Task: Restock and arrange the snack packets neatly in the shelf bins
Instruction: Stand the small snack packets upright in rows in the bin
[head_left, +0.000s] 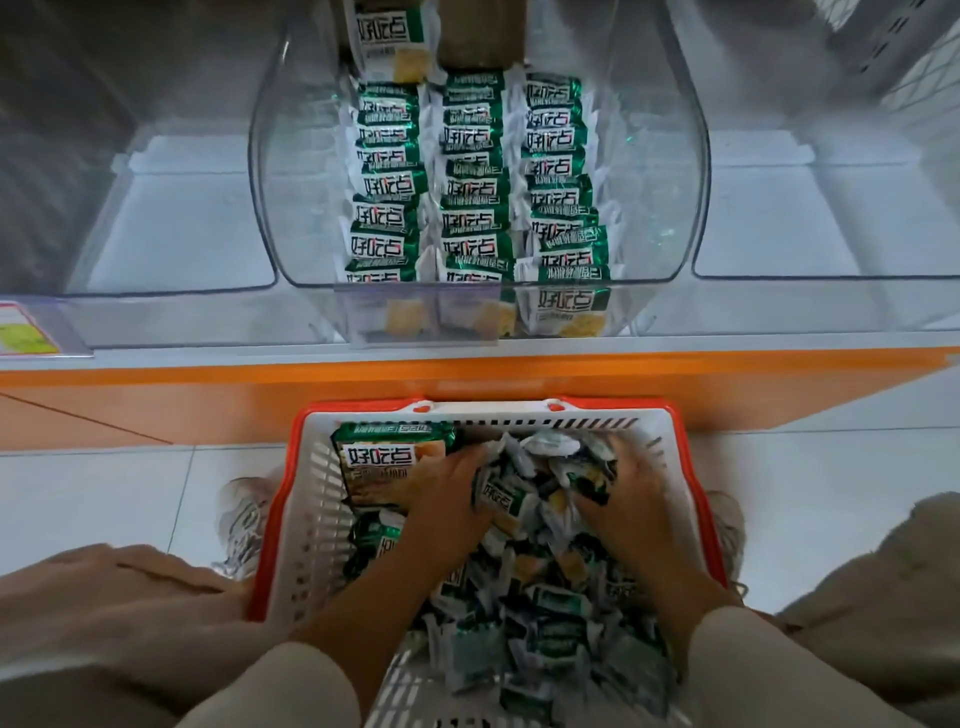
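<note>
A white basket with an orange rim (311, 499) stands on the floor between my knees, heaped with small green-and-white snack packets (535, 613). A large green bag of the same brand (384, 467) lies at its far left. Both hands are down in the heap: my left hand (449, 493) has its fingers curled into the packets, and my right hand (631, 493) is gathering packets from the other side. Between them is a bunch of packets (530, 483). Above, the clear middle bin (291, 218) on the shelf holds three neat rows of the packets (472, 182).
Clear empty bins sit left (171, 223) and right (810, 218) of the middle one. An orange shelf front (208, 389) runs across below them, with a price label (26, 327) at the left. My knees and shoes flank the basket on the white tiled floor.
</note>
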